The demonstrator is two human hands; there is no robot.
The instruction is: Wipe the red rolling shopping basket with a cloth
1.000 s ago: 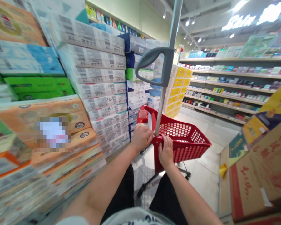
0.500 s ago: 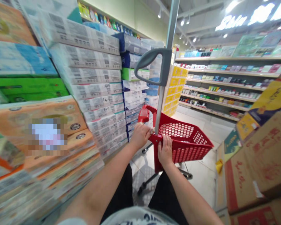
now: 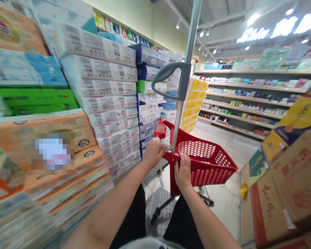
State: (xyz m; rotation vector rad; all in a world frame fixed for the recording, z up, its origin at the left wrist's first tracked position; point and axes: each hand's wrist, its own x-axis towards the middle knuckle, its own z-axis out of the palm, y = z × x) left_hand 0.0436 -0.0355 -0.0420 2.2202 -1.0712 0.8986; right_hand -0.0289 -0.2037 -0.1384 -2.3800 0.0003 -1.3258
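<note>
A red plastic shopping cart (image 3: 206,157) with a perforated basket stands before me, turned toward the right. My left hand (image 3: 154,152) is closed round its handle bar, near the base of an upright metal pole (image 3: 180,121). Fingers of my right hand (image 3: 183,169) curl over the cart's near rim, just right of that pole; the thumb lies against the outer side. Higher on the pole sits a grey loop-shaped grip (image 3: 184,83), which neither hand touches. Nothing shows inside the visible part of the basket.
Stacked tissue packs (image 3: 67,128) and white wrapped bundles (image 3: 111,97) line the left side. Cardboard boxes (image 3: 295,176) stand close on the right. Yellow-and-white cartons (image 3: 197,100) rise beyond the cart, with stocked shelves (image 3: 248,84) behind. Pale tiled floor (image 3: 226,200) runs between.
The view has tilted up a little, so the cart, hands and shelves appear slightly lower. Both hands keep the same hold on the cart.
</note>
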